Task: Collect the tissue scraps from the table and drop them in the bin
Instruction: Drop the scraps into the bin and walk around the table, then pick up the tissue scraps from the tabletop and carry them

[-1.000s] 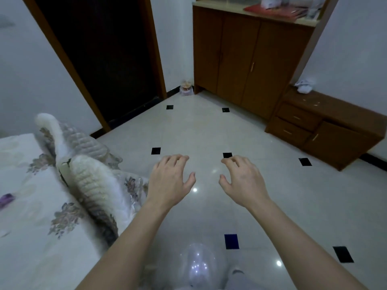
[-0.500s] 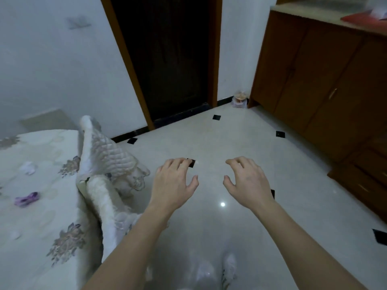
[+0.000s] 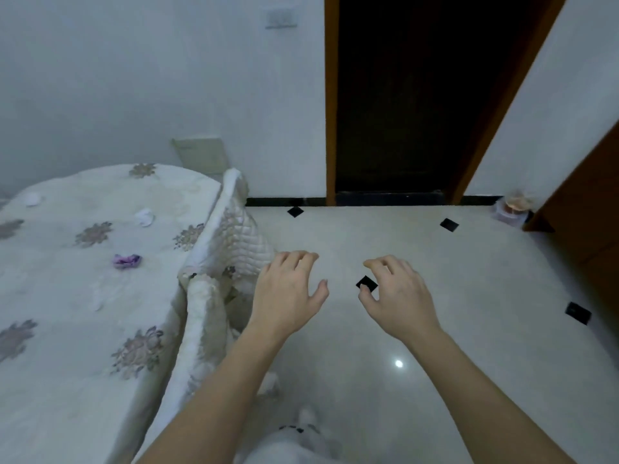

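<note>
A table [image 3: 60, 329] draped in a white flowered cloth fills the left. On it lie a crumpled white tissue scrap [image 3: 144, 217], another white scrap [image 3: 31, 198] at the far left, and a purple scrap [image 3: 126, 260]. My left hand [image 3: 288, 293] and my right hand [image 3: 398, 296] hover over the floor to the right of the table, palms down, fingers spread and slightly curled, both empty. A small bin [image 3: 510, 209] with something inside stands on the floor by the far wall at the right.
A quilted chair back [image 3: 231, 242] stands against the table's right edge. A dark doorway [image 3: 412, 95] is straight ahead, a wooden cabinet [image 3: 589, 202] at the right. Glossy pale tile floor [image 3: 385, 380] with small black squares lies ahead.
The view has swung to the left: the cabinets have slid out to the right and more of the table with its scraps has come into sight. Both hands stay open and empty.
</note>
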